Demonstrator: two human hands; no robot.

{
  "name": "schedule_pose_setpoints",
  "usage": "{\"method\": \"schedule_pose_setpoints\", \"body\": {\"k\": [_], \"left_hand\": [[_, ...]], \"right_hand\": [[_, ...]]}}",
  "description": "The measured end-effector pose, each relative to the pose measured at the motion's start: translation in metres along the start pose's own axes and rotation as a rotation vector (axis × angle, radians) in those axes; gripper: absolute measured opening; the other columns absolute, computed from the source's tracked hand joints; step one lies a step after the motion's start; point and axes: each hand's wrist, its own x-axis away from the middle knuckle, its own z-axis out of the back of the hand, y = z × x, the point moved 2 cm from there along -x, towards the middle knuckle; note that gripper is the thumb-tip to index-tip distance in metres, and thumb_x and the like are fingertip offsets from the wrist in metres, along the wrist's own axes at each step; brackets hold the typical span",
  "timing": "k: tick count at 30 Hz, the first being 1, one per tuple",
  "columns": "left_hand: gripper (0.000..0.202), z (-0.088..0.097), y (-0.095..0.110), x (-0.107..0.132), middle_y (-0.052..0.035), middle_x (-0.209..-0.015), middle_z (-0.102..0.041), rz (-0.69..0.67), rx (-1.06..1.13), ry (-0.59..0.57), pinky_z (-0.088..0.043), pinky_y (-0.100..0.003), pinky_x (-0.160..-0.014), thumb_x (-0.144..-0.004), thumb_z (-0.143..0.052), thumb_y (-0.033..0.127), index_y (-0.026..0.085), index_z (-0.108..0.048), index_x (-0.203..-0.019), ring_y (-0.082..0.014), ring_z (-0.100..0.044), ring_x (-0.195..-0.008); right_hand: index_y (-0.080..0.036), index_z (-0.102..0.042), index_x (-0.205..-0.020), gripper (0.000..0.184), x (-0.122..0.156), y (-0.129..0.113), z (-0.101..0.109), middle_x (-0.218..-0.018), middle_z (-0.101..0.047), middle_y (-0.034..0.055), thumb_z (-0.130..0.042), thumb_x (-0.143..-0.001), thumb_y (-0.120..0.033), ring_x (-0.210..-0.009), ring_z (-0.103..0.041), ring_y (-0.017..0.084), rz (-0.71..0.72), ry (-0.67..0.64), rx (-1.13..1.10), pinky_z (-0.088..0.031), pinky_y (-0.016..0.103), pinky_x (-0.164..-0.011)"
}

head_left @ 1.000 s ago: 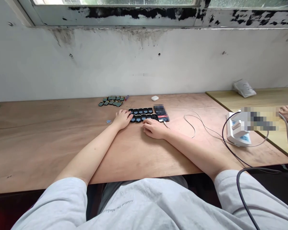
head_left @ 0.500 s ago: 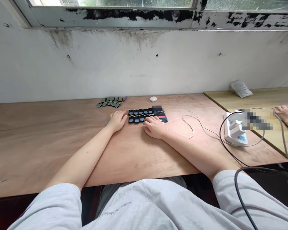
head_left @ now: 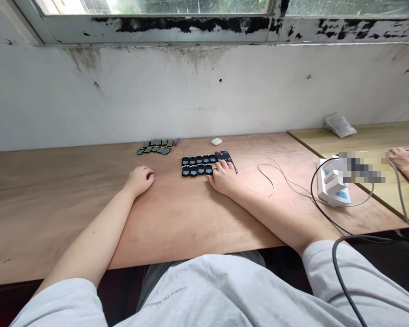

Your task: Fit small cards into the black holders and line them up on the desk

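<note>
Head camera: away slid the curled left hand (head_left: 139, 180), its grip hidden, leaving only the right hand (head_left: 224, 178), hold unclear, at the two rows of black cases (head_left: 193, 171) beside the phone (head_left: 222, 155).

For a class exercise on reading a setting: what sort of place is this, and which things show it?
Probably a simple workshop or assembly bench: a wooden table against a stained wall, black parts laid out in rows, and a power strip with cords.
</note>
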Motion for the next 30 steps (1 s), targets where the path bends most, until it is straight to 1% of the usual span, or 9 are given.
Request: {"method": "schedule_pose_setpoints", "body": {"k": [4, 7, 10, 12, 16, 19, 21, 24, 30], "left_hand": [[0.014, 0.0, 0.0, -0.002, -0.0084, -0.104, -0.073, -0.028, 0.058, 0.021, -0.05, -0.039, -0.097, -0.09, -0.054, 0.028, 0.021, -0.066, -0.09, -0.0258, -0.063, -0.101], [0.019, 0.002, 0.006, -0.002, -0.0099, -0.103, -0.072, -0.046, 0.128, 0.047, -0.05, -0.04, -0.099, -0.094, -0.049, 0.033, 0.023, -0.066, -0.093, -0.0271, -0.064, -0.103], [0.027, 0.005, 0.026, 0.0, -0.0113, -0.107, -0.072, -0.096, 0.223, 0.102, -0.052, -0.04, -0.1, -0.099, -0.046, 0.037, 0.021, -0.068, -0.103, -0.0267, -0.065, -0.106], [0.031, 0.005, 0.047, 0.003, -0.0122, -0.107, -0.072, -0.194, 0.272, 0.125, -0.053, -0.041, -0.101, -0.102, -0.044, 0.036, 0.02, -0.07, -0.107, -0.0266, -0.066, -0.106], [0.035, 0.001, 0.102, 0.011, -0.013, -0.111, -0.072, -0.422, 0.339, 0.14, -0.054, -0.044, -0.1, -0.105, -0.04, 0.029, 0.021, -0.073, -0.115, -0.0266, -0.065, -0.109], [0.033, -0.001, 0.138, 0.015, -0.0122, -0.11, -0.074, -0.588, 0.418, 0.136, -0.055, -0.044, -0.097, -0.107, -0.044, 0.029, 0.022, -0.073, -0.121, -0.026, -0.067, -0.106], [0.032, -0.001, 0.155, 0.015, -0.0112, -0.106, -0.075, -0.67, 0.445, 0.104, -0.056, -0.043, -0.093, -0.107, -0.046, 0.031, 0.023, -0.073, -0.122, -0.0253, -0.068, -0.102], [0.03, 0.001, 0.167, 0.014, -0.0105, -0.103, -0.076, -0.73, 0.456, 0.07, -0.056, -0.043, -0.09, -0.108, -0.049, 0.034, 0.025, -0.074, -0.122, -0.0247, -0.069, -0.097], [0.03, 0.002, 0.171, 0.014, -0.0097, -0.105, -0.077, -0.689, 0.541, 0.06, -0.058, -0.044, -0.091, -0.105, -0.052, 0.03, 0.027, -0.076, -0.125, -0.0246, -0.068, -0.102]], "right_hand": [[-0.016, -0.076, -0.093, 0.031, 0.001, -0.008, 0.003, -0.117, -0.068, 0.0219, -0.056, -0.104, -0.037, -0.129, -0.047, 0.041, 0.165, -0.013, -0.015, -0.038, 0.061, -0.108], [-0.019, -0.074, -0.097, 0.026, 0.003, -0.014, 0.005, -0.119, -0.069, 0.0174, -0.057, -0.105, -0.036, -0.125, -0.052, 0.036, 0.36, -0.075, -0.088, -0.043, 0.054, -0.105], [-0.019, -0.071, -0.113, 0.025, 0.005, -0.018, 0.007, -0.132, -0.066, 0.0144, -0.058, -0.105, -0.039, -0.122, -0.056, 0.031, 0.496, -0.175, -0.202, -0.048, 0.047, -0.102], [-0.02, -0.069, -0.124, 0.029, 0.005, -0.019, 0.007, -0.139, -0.063, 0.0141, -0.059, -0.105, -0.04, -0.122, -0.057, 0.029, 0.537, -0.209, -0.241, -0.048, 0.045, -0.103], [-0.024, -0.067, -0.132, 0.031, 0.005, -0.018, 0.005, -0.133, -0.064, 0.0135, -0.062, -0.103, -0.035, -0.116, -0.058, 0.03, 0.523, -0.207, -0.25, -0.048, 0.046, -0.1], [-0.02, -0.068, -0.118, 0.02, 0.003, -0.016, 0.001, -0.116, -0.067, 0.0122, -0.064, -0.1, -0.028, -0.106, -0.059, 0.027, 0.467, -0.213, -0.299, -0.049, 0.041, -0.093], [-0.019, -0.066, -0.105, 0.011, 0.001, -0.014, -0.001, -0.104, -0.066, 0.0101, -0.067, -0.097, -0.026, -0.097, -0.059, 0.025, 0.397, -0.232, -0.342, -0.05, 0.038, -0.086], [-0.02, -0.06, -0.097, 0.013, 0.0, -0.012, -0.003, -0.096, -0.065, 0.0075, -0.071, -0.094, -0.026, -0.09, -0.058, 0.024, 0.328, -0.25, -0.385, -0.049, 0.035, -0.08], [-0.021, -0.058, -0.091, 0.013, -0.001, -0.012, -0.002, -0.094, -0.064, 0.0066, -0.07, -0.093, -0.023, -0.089, -0.058, 0.024, 0.346, -0.24, -0.411, -0.049, 0.035, -0.082]]}}
